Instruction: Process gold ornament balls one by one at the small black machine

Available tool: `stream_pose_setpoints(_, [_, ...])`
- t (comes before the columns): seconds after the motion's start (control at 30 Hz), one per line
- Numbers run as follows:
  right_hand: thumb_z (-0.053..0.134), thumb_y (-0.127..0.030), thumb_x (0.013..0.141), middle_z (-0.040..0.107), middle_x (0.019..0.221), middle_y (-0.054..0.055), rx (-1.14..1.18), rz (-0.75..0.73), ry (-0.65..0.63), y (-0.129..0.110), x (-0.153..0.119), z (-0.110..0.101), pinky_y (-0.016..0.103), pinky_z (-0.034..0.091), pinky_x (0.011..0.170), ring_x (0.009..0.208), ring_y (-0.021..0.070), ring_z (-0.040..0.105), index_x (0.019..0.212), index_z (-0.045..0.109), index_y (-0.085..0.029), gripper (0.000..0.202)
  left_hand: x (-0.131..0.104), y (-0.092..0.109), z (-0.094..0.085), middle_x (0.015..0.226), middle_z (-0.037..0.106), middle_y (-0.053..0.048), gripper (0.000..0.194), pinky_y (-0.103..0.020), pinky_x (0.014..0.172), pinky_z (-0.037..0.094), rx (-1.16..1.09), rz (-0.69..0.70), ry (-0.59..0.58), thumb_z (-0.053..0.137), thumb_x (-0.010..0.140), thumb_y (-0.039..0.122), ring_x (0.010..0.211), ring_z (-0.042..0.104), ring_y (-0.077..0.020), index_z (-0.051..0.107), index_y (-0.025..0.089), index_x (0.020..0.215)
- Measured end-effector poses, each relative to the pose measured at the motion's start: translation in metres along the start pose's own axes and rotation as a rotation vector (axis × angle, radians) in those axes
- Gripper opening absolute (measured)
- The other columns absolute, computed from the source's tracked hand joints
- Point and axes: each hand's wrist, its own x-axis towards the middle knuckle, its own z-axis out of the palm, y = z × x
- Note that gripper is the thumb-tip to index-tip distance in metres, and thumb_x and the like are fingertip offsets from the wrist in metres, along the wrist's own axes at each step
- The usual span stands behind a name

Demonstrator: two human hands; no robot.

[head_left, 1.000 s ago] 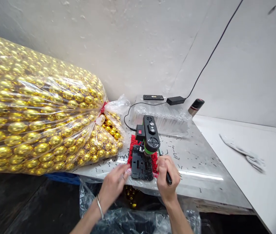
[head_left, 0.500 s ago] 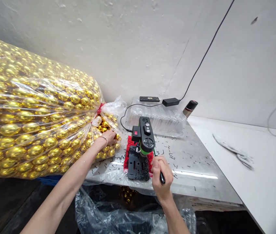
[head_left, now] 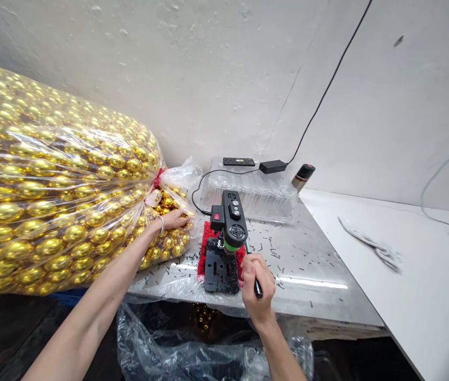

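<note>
Left fingers (head_left: 185, 214) reach among shiny, round gold balls (head_left: 167, 202).

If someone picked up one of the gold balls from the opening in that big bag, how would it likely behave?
The gold balls look round and smooth, so one would probably roll if set down on the flat metal tabletop. Their mirror-like shine suggests a slick surface that might slip between fingers.

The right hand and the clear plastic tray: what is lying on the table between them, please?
In the head view, small black bits lie scattered on the metal table between the right hand and the clear plastic tray.
</note>
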Motion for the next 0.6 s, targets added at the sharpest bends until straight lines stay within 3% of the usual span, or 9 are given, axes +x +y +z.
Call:
stream_pose_setpoints(0.1, [0.04,-0.006,0.089,0.048,0.066,0.0,-0.013,0.004,-0.009,0.0,0.0,0.0,0.026,0.037,0.057,0.064,0.0123,0.048,0.069,0.045,-0.02,0.025,-0.003,0.009,-0.004,0.055,0.055,0.005,0.021,-0.018,0.045,0.035,-0.241,-0.127,-0.038,0.074,0.068,0.025,0.05,0.046,-0.0087,0.056,0.014,0.065])
stream_pose_setpoints(0.27, [0.039,-0.005,0.089,0.048,0.066,0.0,-0.023,-0.007,-0.011,0.0,0.0,0.0,0.026,0.038,0.058,0.066,0.0124,0.048,0.069,0.045,-0.02,0.025,-0.009,0.024,-0.021,0.069,0.061,0.001,0.012,-0.018,0.045,0.042,-0.42,-0.178,0.07,0.062,0.079,0.026,0.051,0.054,-0.0088,0.055,0.017,0.082])
stream_pose_setpoints(0.4, [0.04,-0.007,0.089,0.049,0.066,0.0,-0.021,0.006,-0.013,0.001,-0.001,0.0,0.027,0.038,0.058,0.065,0.0127,0.049,0.067,0.045,-0.02,0.026,-0.037,0.032,-0.032,0.075,0.065,-0.004,0.012,-0.02,0.047,0.048,-0.648,-0.232,0.187,0.052,0.088,0.024,0.058,0.059,-0.011,0.06,0.016,0.092])
stream_pose_setpoints(0.5, [0.04,-0.005,0.089,0.049,0.066,0.0,-0.023,0.013,-0.019,0.0,-0.001,-0.001,0.027,0.038,0.058,0.064,0.0124,0.048,0.067,0.045,-0.02,0.026,-0.076,0.029,-0.019,0.09,0.068,-0.005,0.018,-0.02,0.054,0.052,-0.747,-0.212,0.268,0.054,0.087,0.023,0.072,0.064,-0.0131,0.064,0.018,0.102])
stream_pose_setpoints(0.6, [0.04,-0.004,0.088,0.049,0.067,0.0,-0.037,0.008,-0.013,-0.001,-0.001,-0.002,0.026,0.038,0.058,0.064,0.0119,0.048,0.069,0.046,-0.02,0.025,-0.112,0.018,0.02,0.101,0.069,-0.006,0.025,-0.021,0.057,0.053,-0.772,-0.28,0.19,0.063,0.081,0.022,0.082,0.067,-0.0159,0.067,0.019,0.105])
